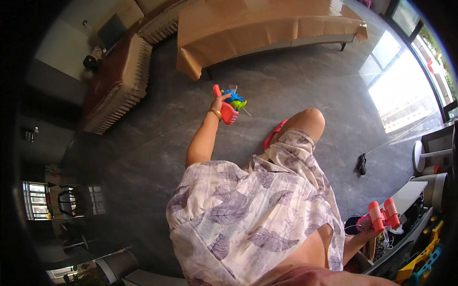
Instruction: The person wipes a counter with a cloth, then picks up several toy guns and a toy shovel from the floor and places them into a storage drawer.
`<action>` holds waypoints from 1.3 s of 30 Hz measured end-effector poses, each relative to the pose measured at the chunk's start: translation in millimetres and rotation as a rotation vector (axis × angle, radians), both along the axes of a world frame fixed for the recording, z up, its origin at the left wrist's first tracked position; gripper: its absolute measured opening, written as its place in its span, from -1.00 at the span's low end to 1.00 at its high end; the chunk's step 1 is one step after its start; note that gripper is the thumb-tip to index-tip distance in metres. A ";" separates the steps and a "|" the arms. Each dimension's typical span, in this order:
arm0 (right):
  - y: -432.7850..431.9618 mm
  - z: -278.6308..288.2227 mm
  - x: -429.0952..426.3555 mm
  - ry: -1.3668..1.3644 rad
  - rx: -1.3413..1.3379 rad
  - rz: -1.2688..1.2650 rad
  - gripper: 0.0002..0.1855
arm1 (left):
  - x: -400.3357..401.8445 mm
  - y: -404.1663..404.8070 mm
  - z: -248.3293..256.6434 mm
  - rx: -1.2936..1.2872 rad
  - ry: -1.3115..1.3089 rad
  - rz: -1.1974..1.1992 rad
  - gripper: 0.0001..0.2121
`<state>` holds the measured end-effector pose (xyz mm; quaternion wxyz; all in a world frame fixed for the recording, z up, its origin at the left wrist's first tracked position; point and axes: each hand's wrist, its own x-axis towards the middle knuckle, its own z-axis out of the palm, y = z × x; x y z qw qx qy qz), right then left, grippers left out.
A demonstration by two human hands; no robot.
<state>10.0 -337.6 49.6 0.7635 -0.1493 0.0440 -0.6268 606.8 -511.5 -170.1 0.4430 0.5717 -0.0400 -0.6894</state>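
Observation:
My left hand (217,103) is held out over the floor, closed around a bunch of small plastic toys. Among them are a red toy (229,113) with a scoop-like end and several prongs, a blue toy piece (232,95) and a yellow-green piece (239,104). Thin clear parts stick out of the bunch; what they belong to is unclear. At the lower right, my right hand (368,235) grips red and pink toy binoculars (384,215) above an open drawer (368,260). A round pink piece (364,223) is beside the binoculars, partly overlapped.
Tangled cables (383,246) lie in the drawer. Yellow (420,255) and teal (427,262) plastic items stand along its right. A black corded device (362,164) rests on the grey floor (286,85). Ahead are a cloth-covered table (243,28) and a sofa (118,82).

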 end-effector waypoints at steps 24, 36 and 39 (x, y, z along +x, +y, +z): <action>60.2 -1.1 -155.2 0.878 0.472 -0.430 -0.42 | 7.7 -93.6 -23.4 -0.403 -0.200 0.256 -0.62; 69.0 21.1 -114.9 1.036 0.643 -0.459 -0.44 | 57.6 -130.1 63.0 -1.188 0.778 0.812 -0.45; 76.7 27.4 -112.1 1.048 0.662 -0.464 -0.45 | 71.4 -139.5 36.1 -1.208 0.660 0.744 -0.49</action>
